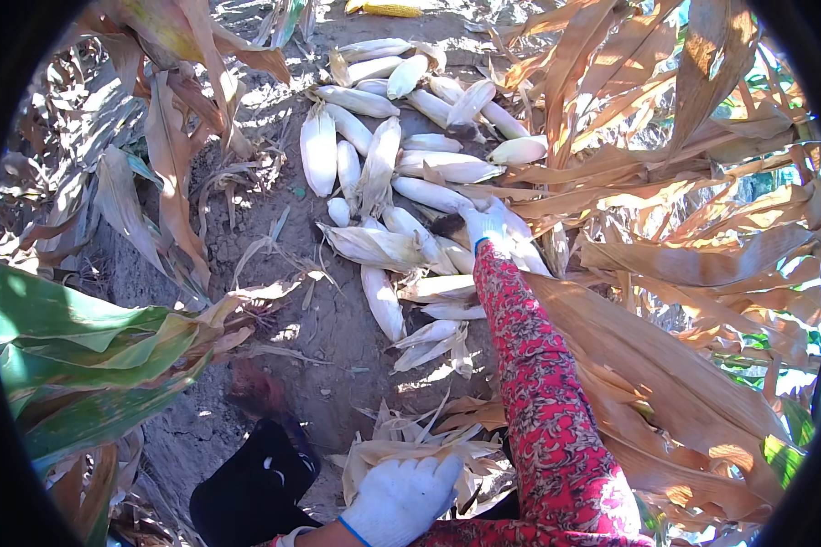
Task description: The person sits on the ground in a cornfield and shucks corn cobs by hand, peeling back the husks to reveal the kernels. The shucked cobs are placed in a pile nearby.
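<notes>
Ahead, my right hand [490, 224], in a white glove with a blue cuff, reaches into the right side of a pile of corn ears in pale husks. A husked-over ear [432, 194] lies at its fingertips; whether the fingers hold an ear is hidden by glare and overlap. Close to my body, my left hand [408, 498], also white-gloved, has curled fingers against a bunch of dry husks [416, 448]. Its palm side is turned away, so any grip is hidden. Another pale ear [381, 301] points toward me at the near edge of the pile.
Dry corn leaves [657, 369] crowd the right side. Partly green leaves [89, 349] lean in from the left over bare soil [315, 369]. A dark-clothed leg or foot [253, 478] is at lower left. A bare yellow cob [391, 9] lies at the top.
</notes>
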